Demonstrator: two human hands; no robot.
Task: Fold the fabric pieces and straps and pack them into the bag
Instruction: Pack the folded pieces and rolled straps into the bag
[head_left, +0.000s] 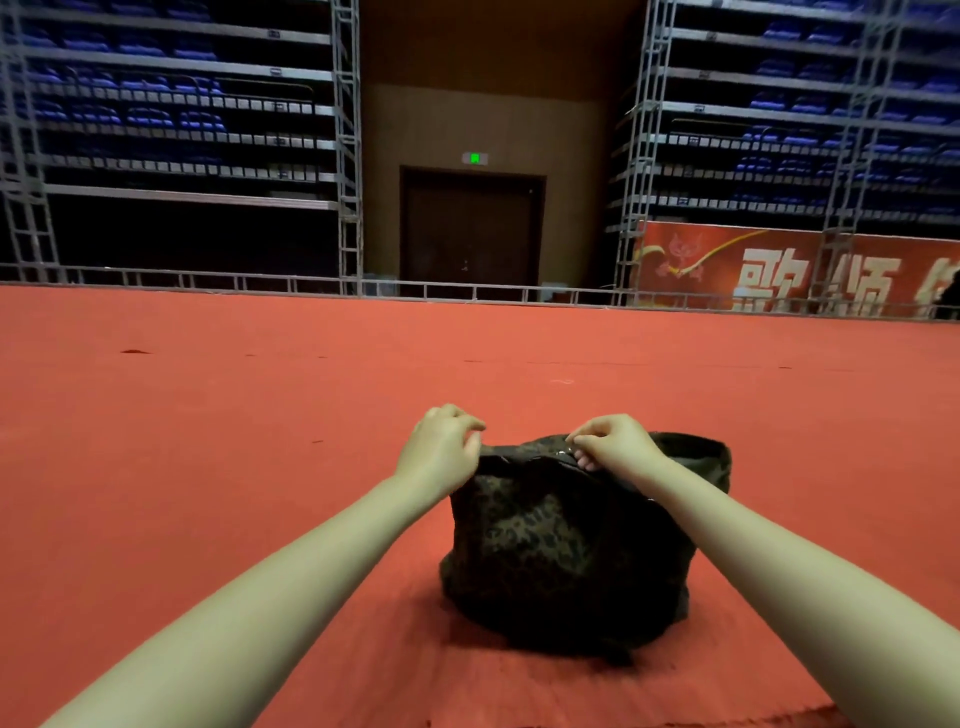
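Head view: we see the dark bag (566, 545) at lower centre on the red floor (208, 415). Left hand (441, 447) and right hand (613, 441) pinch its soft, limp rim; we judge the rim the best hold.

both arms outstretched, left hand (441, 449) and right hand (610, 441) curled.
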